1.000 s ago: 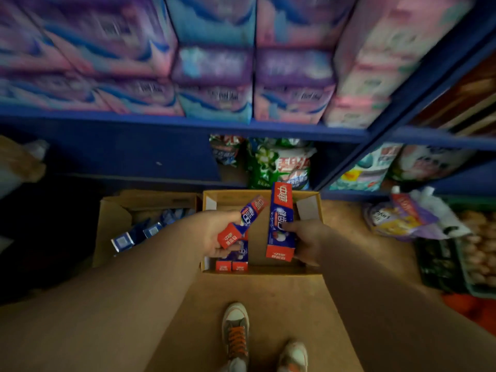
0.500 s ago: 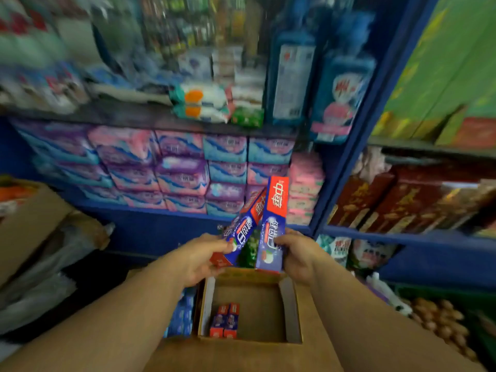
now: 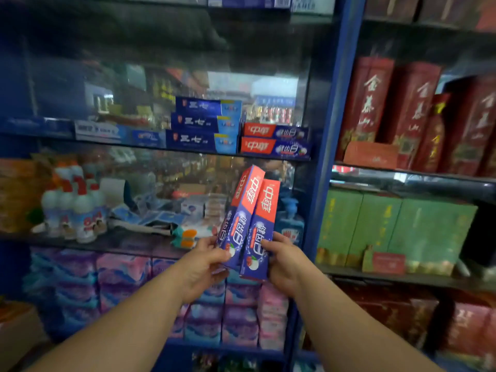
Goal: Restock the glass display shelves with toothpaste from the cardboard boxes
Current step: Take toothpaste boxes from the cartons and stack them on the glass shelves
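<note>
Left hand (image 3: 204,267) gripped one toothpaste box (image 3: 239,210), right hand (image 3: 285,261) a second box (image 3: 262,226), glass shelf (image 3: 107,143) stocked at twelve o'clock.

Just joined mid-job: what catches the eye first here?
Centre frame, the left hand grips one red-and-blue toothpaste box and the right hand a second box, both nearly upright, side by side. Just above, a matching pair lies stacked on the glass shelf beside blue boxes.

The left grip (image 3: 206,264) holds a red-and-blue toothpaste box (image 3: 241,208) by its lower end; the right grip (image 3: 284,261) holds a second box (image 3: 263,226) touching it; both stand tilted below the glass shelf (image 3: 120,142), where matching boxes (image 3: 275,142) lie stacked.
</note>
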